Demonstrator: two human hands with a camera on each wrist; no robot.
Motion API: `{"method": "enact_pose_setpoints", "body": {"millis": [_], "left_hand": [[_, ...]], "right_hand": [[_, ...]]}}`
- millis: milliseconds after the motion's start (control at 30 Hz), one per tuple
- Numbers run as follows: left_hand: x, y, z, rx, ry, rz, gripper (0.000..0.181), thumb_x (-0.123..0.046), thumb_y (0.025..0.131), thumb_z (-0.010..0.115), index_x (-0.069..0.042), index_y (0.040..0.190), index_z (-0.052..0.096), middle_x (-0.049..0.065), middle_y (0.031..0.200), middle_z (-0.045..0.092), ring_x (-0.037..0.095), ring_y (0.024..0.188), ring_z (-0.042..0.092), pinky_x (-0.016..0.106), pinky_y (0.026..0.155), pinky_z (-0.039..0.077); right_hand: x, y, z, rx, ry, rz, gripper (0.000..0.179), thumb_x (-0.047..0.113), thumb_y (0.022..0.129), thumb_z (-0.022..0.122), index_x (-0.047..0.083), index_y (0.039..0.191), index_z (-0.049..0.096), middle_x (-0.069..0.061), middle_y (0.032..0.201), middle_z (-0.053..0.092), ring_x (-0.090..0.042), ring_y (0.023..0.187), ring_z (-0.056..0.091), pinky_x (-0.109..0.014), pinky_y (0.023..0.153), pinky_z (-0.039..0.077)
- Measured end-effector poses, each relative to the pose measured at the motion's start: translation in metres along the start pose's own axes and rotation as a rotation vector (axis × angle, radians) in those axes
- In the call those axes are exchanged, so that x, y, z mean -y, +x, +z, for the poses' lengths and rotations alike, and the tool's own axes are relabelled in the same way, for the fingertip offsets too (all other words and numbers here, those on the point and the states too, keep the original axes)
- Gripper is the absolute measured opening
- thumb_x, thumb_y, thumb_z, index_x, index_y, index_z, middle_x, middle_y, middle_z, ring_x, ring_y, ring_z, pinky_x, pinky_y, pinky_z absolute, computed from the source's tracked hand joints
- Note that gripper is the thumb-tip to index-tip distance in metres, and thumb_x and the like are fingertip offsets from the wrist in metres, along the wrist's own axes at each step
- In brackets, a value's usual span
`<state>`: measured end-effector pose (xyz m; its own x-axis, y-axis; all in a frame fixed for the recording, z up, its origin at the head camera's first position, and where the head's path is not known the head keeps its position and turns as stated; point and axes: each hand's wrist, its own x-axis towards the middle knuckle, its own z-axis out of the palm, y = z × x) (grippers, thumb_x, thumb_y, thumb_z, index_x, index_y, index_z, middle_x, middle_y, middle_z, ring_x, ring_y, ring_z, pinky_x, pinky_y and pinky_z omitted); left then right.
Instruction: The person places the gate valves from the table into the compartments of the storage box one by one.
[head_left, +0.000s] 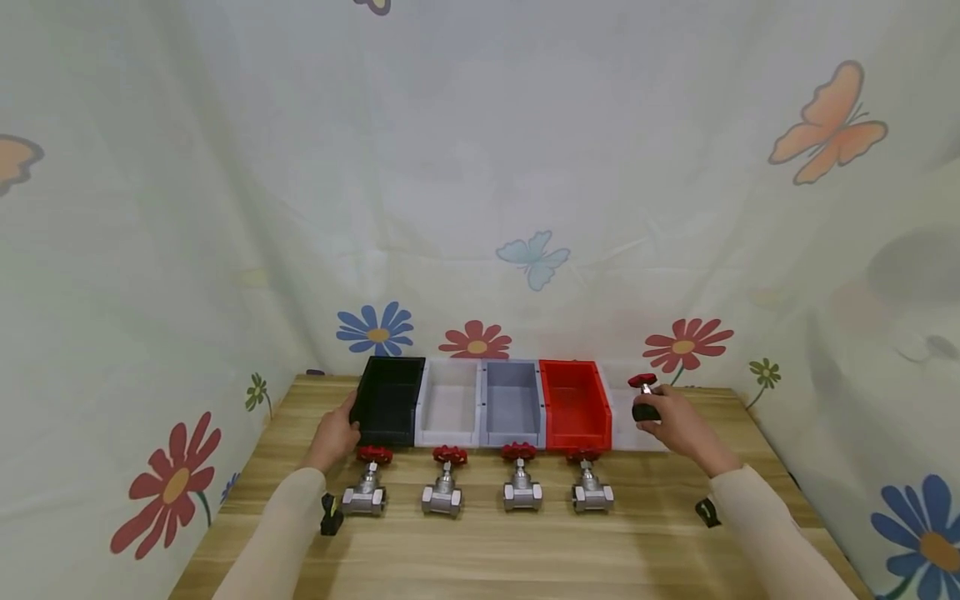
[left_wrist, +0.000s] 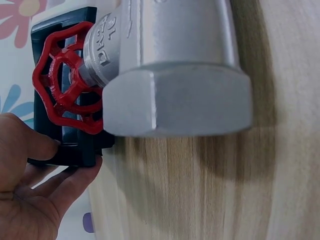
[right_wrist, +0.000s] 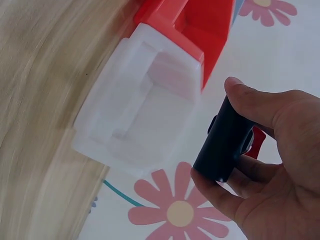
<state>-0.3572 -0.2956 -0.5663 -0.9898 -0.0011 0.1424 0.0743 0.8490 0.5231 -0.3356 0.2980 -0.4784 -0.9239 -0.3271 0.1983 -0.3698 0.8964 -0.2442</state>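
Note:
In the head view my left hand [head_left: 333, 437] grips the outer left side of the black bin [head_left: 388, 402]. The left wrist view shows the thumb on the bin's rim and the other fingers against its outside wall. My right hand [head_left: 682, 429] holds a valve [right_wrist: 222, 142] with a black body and a red handwheel [head_left: 642, 380] between thumb and fingertips. The handwheel points up in the head view. That valve is raised near the translucent white bin [right_wrist: 112, 105], which shows nothing inside. Part of the handwheel is hidden behind the body in the right wrist view.
White [head_left: 450, 439], grey-blue [head_left: 513, 439] and red bins [head_left: 576, 435] stand side by side between the black and translucent ones. Several metal valves with red handwheels, including one at left [head_left: 363, 500], lie before them on the wooden table [head_left: 480, 554]. A flowered curtain hangs behind.

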Motion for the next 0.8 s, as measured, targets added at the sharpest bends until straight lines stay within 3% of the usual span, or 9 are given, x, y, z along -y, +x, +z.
{"method": "enact_pose_setpoints", "body": {"millis": [533, 800], "left_hand": [[-0.001, 0.001, 0.000, 0.023, -0.005, -0.006, 0.067, 0.000, 0.089, 0.055, 0.006, 0.151, 0.029, 0.039, 0.114, 0.062, 0.029, 0.077, 0.058, 0.044, 0.073, 0.048], [-0.003, 0.000, -0.001, 0.020, 0.005, -0.003, 0.066, 0.002, 0.089, 0.055, 0.007, 0.150, 0.030, 0.040, 0.118, 0.060, 0.039, 0.092, 0.064, 0.052, 0.083, 0.051]], "right_hand": [[-0.020, 0.026, 0.026, 0.033, -0.020, 0.020, 0.034, 0.013, 0.081, 0.079, 0.003, 0.112, 0.070, -0.024, 0.107, 0.063, -0.035, 0.093, 0.060, -0.055, 0.087, 0.052], [-0.031, 0.032, 0.034, 0.044, -0.028, 0.016, 0.030, 0.011, 0.081, 0.078, 0.001, 0.108, 0.070, -0.021, 0.100, 0.064, -0.035, 0.091, 0.060, -0.056, 0.088, 0.050]]}}
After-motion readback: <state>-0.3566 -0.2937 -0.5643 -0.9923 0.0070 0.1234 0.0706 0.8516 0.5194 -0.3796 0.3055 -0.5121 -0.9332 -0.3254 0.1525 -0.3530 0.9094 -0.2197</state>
